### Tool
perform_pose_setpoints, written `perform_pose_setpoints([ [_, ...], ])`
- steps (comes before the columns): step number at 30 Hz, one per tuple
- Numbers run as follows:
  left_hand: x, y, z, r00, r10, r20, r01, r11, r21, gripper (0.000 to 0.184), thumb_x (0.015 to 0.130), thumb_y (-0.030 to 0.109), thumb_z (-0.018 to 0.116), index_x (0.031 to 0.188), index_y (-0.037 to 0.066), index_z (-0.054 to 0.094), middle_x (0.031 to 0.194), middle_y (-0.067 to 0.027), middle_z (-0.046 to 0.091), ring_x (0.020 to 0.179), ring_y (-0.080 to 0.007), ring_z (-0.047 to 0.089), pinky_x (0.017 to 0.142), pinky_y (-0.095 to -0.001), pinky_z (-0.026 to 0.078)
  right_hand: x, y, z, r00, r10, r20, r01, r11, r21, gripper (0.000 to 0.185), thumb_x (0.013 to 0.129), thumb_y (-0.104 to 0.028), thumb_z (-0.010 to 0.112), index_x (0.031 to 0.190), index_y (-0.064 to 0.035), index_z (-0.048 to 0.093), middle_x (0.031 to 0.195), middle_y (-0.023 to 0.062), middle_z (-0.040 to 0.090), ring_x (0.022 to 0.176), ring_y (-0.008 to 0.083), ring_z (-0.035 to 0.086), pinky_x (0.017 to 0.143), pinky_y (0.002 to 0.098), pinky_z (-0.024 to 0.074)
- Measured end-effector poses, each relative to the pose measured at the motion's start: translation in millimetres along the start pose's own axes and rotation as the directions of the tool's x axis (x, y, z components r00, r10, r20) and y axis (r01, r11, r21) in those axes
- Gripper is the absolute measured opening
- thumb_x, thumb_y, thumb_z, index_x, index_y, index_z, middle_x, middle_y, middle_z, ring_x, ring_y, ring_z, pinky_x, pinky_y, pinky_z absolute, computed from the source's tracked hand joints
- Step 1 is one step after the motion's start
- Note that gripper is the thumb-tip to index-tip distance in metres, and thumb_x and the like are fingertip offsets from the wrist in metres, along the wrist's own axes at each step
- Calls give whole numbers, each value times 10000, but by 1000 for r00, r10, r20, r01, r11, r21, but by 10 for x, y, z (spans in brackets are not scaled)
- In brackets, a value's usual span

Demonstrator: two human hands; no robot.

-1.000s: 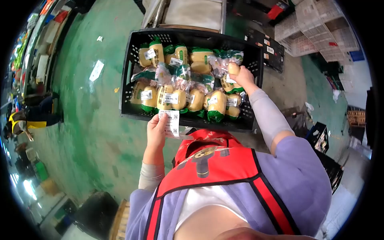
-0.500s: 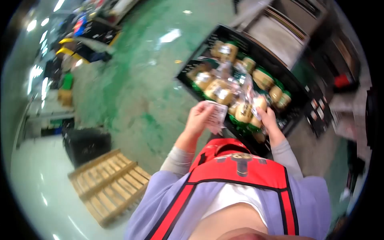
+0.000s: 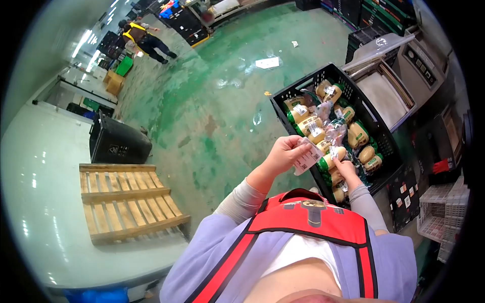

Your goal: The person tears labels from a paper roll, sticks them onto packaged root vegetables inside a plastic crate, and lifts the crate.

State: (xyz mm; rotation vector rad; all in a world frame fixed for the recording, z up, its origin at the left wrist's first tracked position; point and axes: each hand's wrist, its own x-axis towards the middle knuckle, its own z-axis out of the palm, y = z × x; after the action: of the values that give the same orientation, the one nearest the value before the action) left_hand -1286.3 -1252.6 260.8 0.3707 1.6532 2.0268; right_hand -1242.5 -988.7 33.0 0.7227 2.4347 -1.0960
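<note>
In my left hand [image 3: 287, 156] is a sheet of printed labels [image 3: 308, 157], pinched between thumb and fingers beside the crate's near left edge. My right hand [image 3: 346, 170] reaches over the packs with fingertips together at a small white label [image 3: 333, 151]. That label lies against a pale yellow, rounded vegetable pack [image 3: 340, 152] in green-trimmed clear film. Around it, the black plastic crate [image 3: 286, 117] holds several similar packs [image 3: 357, 134], some bearing white labels. The exact vegetable is unclear.
A machine with a control panel [image 3: 420, 63] and pale flat top stands beyond the crate. At left are a wooden pallet [image 3: 129, 197] and a black bin [image 3: 118, 141]. A person in a yellow-trimmed vest [image 3: 141, 38] is far off. White baskets [image 3: 437, 212] stand at right.
My view has shifted, so the crate and hands appear lower and farther right. My right fingertips, earlier around a pack, now pinch a small white label. The label sheet stays in my left hand.
</note>
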Motion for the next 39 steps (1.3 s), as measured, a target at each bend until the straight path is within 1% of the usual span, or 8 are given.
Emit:
perform_pose_setpoints([
  [3, -143, -23, -13, 999, 37, -16, -37, 999, -12, 122, 850, 141, 617, 824, 21, 617, 707, 23, 601, 623, -32, 530, 538, -200, 438, -487, -583, -282, 979, -113, -167, 76, 973, -217, 468, 809, -450, 605, 900, 8, 632, 718, 49, 622, 718, 149, 599, 652, 245, 467],
  [5, -240, -71, -50, 987, 87, -135, -72, 991, 112, 136, 840, 142, 630, 798, 14, 613, 676, 26, 586, 602, -27, 508, 514, -200, 419, -756, -910, -309, 887, -451, -100, 406, 659, 633, 355, 863, -320, 570, 966, 16, 623, 855, 56, 642, 816, 149, 610, 725, 275, 469],
  [9, -362, -162, -64, 939, 219, -265, -195, 974, 114, 131, 839, 132, 631, 781, 16, 611, 682, -6, 615, 579, -44, 540, 492, -189, 426, -1667, -1843, -291, 717, -688, -117, 374, 238, 896, 245, 861, -97, 586, 1076, 16, 552, 1011, 58, 598, 909, 121, 562, 797, 236, 443],
  [14, -594, -94, -36, 930, 254, -267, -277, 959, -55, 101, 823, 97, 641, 847, 5, 604, 753, -5, 614, 666, -49, 547, 563, -203, 448, -1817, -1913, -81, 737, -607, -298, 495, 183, 850, 141, 842, -10, 585, 982, -6, 585, 895, 27, 605, 831, 85, 559, 753, 215, 451],
  [21, -733, -310, -3, 975, 196, -100, -211, 964, -164, 112, 811, 39, 630, 912, 6, 595, 826, -32, 635, 739, -82, 590, 628, -221, 486, -2018, -1685, -72, 656, -565, -501, 726, 291, 623, 90, 812, 21, 602, 899, 5, 622, 873, 15, 602, 776, 78, 555, 683, 202, 450],
  [29, -582, -530, 384, 979, -196, 54, 199, 978, -63, 110, 788, 29, 649, 880, -2, 597, 832, -19, 626, 720, -64, 567, 629, -211, 466, -1806, -960, -318, 879, -348, -327, 418, 227, 880, 108, 843, -36, 594, 948, -14, 595, 851, -1, 603, 789, 67, 546, 708, 198, 444],
  [33, -327, -939, 664, 940, -308, 146, 308, 951, 21, 86, 796, 34, 646, 859, 4, 595, 828, 0, 619, 728, -53, 550, 649, -208, 455, -1395, -411, -892, 895, -211, -394, 447, 410, 795, 100, 865, -68, 572, 945, -15, 598, 874, 0, 596, 820, 73, 531, 750, 210, 435],
  [39, -15, -1169, 1220, 937, -349, 22, 346, 918, -194, 82, 802, 50, 651, 848, 15, 594, 802, 18, 612, 736, -44, 534, 678, -208, 446, 17, 228, -2127, 861, -473, -187, 508, 791, 341, 195, 828, -46, 543, 1004, 19, 597, 925, 79, 639, 857, 133, 590, 771, 264, 461],
])
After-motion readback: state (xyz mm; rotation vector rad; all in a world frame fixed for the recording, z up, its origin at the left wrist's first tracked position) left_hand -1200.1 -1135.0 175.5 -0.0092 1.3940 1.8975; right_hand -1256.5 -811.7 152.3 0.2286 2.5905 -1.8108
